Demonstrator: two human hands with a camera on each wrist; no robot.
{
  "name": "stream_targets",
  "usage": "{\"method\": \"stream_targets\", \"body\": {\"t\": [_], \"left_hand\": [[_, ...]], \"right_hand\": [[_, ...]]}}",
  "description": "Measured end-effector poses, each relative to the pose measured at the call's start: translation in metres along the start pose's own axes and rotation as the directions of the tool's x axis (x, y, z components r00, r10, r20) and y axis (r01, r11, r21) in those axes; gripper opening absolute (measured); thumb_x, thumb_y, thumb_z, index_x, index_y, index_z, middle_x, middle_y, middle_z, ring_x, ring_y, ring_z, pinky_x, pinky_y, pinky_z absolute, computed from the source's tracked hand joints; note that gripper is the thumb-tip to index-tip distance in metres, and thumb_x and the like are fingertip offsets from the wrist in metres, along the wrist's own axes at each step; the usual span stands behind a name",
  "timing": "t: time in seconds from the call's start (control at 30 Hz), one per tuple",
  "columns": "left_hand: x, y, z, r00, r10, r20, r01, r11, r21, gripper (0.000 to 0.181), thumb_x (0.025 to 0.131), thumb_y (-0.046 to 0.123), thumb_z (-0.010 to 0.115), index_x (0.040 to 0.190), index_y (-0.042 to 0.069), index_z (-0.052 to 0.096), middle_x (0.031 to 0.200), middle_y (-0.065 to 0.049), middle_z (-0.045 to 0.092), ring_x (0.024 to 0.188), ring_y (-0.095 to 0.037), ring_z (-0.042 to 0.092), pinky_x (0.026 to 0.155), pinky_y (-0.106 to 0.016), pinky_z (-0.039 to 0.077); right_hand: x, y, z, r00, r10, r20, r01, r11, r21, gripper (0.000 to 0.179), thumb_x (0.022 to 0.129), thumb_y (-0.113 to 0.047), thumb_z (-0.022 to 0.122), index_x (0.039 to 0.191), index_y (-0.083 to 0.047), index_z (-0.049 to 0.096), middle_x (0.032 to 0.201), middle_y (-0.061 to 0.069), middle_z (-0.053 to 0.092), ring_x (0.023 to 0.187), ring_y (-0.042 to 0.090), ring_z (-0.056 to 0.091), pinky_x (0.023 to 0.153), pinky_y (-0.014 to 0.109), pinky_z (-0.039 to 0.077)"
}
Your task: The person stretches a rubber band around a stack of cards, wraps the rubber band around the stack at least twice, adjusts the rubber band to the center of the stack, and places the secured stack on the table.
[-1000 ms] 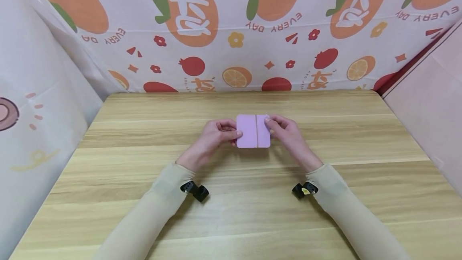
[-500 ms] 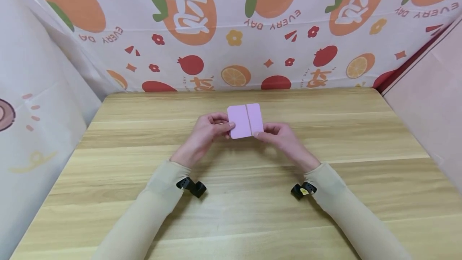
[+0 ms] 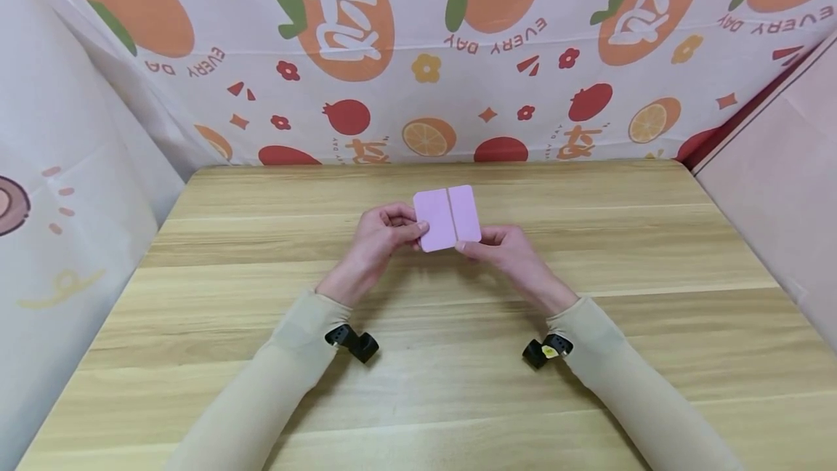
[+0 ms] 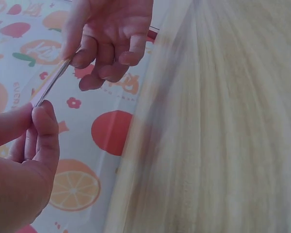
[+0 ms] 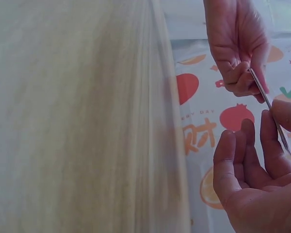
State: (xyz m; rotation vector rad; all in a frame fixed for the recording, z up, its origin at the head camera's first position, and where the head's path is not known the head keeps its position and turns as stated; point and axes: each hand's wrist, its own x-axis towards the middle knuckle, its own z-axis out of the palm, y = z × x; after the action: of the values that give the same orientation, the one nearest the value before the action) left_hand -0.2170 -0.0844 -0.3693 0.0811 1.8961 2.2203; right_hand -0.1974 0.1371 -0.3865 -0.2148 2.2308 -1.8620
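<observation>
A thin lilac square card (image 3: 433, 218) with rounded corners is held up above the table, slightly tilted. Across it, right of its middle, runs a narrow tan band (image 3: 452, 211). My left hand (image 3: 374, 244) pinches the left edge, thumb on the near face. At the lower right corner my right hand (image 3: 513, 253) pinches the card, its thumb close to the band's lower end. Both wrist views show the card (image 4: 49, 86) nearly edge-on, as a slim strip between thumbs and fingers. In the right wrist view, several right-hand fingers (image 5: 225, 160) stay off the card, loosely bent.
A light wood-grain table (image 3: 418, 384) lies under both forearms. Behind its far edge hangs a white cloth (image 3: 392, 104) with fruit prints, and further pale cloth (image 3: 85, 166) closes off the left side. Small black cameras (image 3: 353, 342) are strapped at both wrists.
The card has shifted slightly left and away, and tilted counterclockwise. My right hand has gone from its upper right corner to the lower right edge. My left hand has kept its pinch.
</observation>
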Motion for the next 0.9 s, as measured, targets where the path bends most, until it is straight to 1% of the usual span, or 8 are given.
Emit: {"method": "stream_targets", "body": {"t": [0.13, 0.27, 0.37, 0.47, 0.63, 0.73, 0.83, 0.9], "left_hand": [[-0.001, -0.001, 0.003, 1.000, -0.010, 0.004, 0.010, 1.000, -0.002, 0.010, 0.087, -0.005, 0.069, 0.089, 0.000, 0.061, 0.078, -0.005, 0.063, 0.065, -0.012, 0.058, 0.066, -0.029, 0.051], [-0.001, 0.000, 0.006, 1.000, -0.002, 0.017, 0.002, 1.000, -0.004, 0.010, 0.087, -0.005, 0.068, 0.088, 0.001, 0.060, 0.075, -0.004, 0.063, 0.063, -0.012, 0.058, 0.065, -0.029, 0.051], [-0.001, 0.000, 0.004, 1.000, -0.004, 0.014, 0.004, 1.000, -0.004, 0.010, 0.087, -0.005, 0.068, 0.087, 0.001, 0.060, 0.075, -0.004, 0.063, 0.062, -0.012, 0.058, 0.065, -0.029, 0.051], [-0.001, 0.000, 0.003, 0.999, -0.026, 0.019, 0.026, 1.000, 0.000, 0.010, 0.087, -0.005, 0.068, 0.087, 0.001, 0.060, 0.075, -0.004, 0.063, 0.063, -0.012, 0.058, 0.065, -0.029, 0.050], [0.001, -0.002, -0.001, 0.998, -0.043, 0.042, 0.043, 0.999, -0.009, 0.009, 0.087, -0.005, 0.069, 0.089, 0.002, 0.062, 0.076, -0.004, 0.065, 0.064, -0.012, 0.059, 0.064, -0.027, 0.050], [0.002, -0.003, -0.004, 0.998, -0.041, 0.057, 0.042, 0.999, -0.014, 0.009, 0.087, -0.005, 0.069, 0.089, 0.002, 0.063, 0.077, -0.004, 0.065, 0.064, -0.012, 0.060, 0.063, -0.026, 0.050], [0.002, -0.003, -0.004, 0.996, -0.037, 0.078, 0.038, 0.999, -0.004, 0.009, 0.086, -0.005, 0.069, 0.090, 0.001, 0.064, 0.077, -0.005, 0.066, 0.065, -0.013, 0.060, 0.063, -0.026, 0.051], [0.001, -0.004, -0.004, 0.995, -0.039, 0.095, 0.037, 0.999, 0.015, 0.008, 0.086, -0.005, 0.069, 0.092, -0.001, 0.065, 0.077, -0.006, 0.066, 0.066, -0.014, 0.061, 0.065, -0.029, 0.051]], "right_hand": [[0.000, 0.002, 0.003, 1.000, 0.019, -0.008, -0.019, 1.000, 0.004, 0.029, 0.087, -0.020, 0.075, 0.103, 0.004, 0.073, 0.095, 0.019, 0.071, 0.086, 0.023, 0.063, 0.083, 0.039, 0.051], [0.000, 0.001, 0.006, 0.999, 0.049, -0.020, -0.049, 0.999, 0.002, 0.034, 0.087, -0.022, 0.074, 0.100, 0.009, 0.071, 0.086, 0.015, 0.070, 0.081, 0.019, 0.061, 0.080, 0.035, 0.050], [-0.001, 0.000, 0.008, 0.998, 0.060, -0.031, -0.059, 0.998, 0.011, 0.036, 0.087, -0.022, 0.074, 0.100, 0.011, 0.070, 0.085, 0.014, 0.070, 0.080, 0.019, 0.061, 0.079, 0.035, 0.049], [0.000, 0.002, 0.009, 0.998, 0.057, -0.024, -0.056, 0.998, 0.026, 0.035, 0.086, -0.020, 0.075, 0.099, 0.012, 0.070, 0.082, 0.011, 0.070, 0.080, 0.018, 0.060, 0.078, 0.035, 0.051], [0.001, 0.005, 0.006, 0.998, 0.054, 0.014, -0.055, 0.997, 0.046, 0.034, 0.087, -0.019, 0.074, 0.102, 0.011, 0.069, 0.087, 0.013, 0.069, 0.084, 0.021, 0.060, 0.081, 0.037, 0.052], [0.001, 0.003, 0.001, 0.998, 0.052, 0.032, -0.053, 0.998, 0.044, 0.035, 0.090, -0.022, 0.071, 0.111, 0.006, 0.069, 0.098, 0.013, 0.068, 0.091, 0.026, 0.060, 0.086, 0.040, 0.050], [0.001, 0.002, -0.005, 0.999, 0.025, 0.032, -0.027, 0.999, 0.039, 0.037, 0.091, -0.026, 0.070, 0.117, -0.001, 0.067, 0.105, 0.011, 0.068, 0.097, 0.026, 0.059, 0.089, 0.043, 0.049], [0.001, 0.001, -0.009, 1.000, -0.010, 0.019, 0.009, 0.999, 0.038, 0.037, 0.091, -0.026, 0.069, 0.119, -0.002, 0.066, 0.109, 0.010, 0.067, 0.098, 0.025, 0.059, 0.090, 0.042, 0.050]]}}
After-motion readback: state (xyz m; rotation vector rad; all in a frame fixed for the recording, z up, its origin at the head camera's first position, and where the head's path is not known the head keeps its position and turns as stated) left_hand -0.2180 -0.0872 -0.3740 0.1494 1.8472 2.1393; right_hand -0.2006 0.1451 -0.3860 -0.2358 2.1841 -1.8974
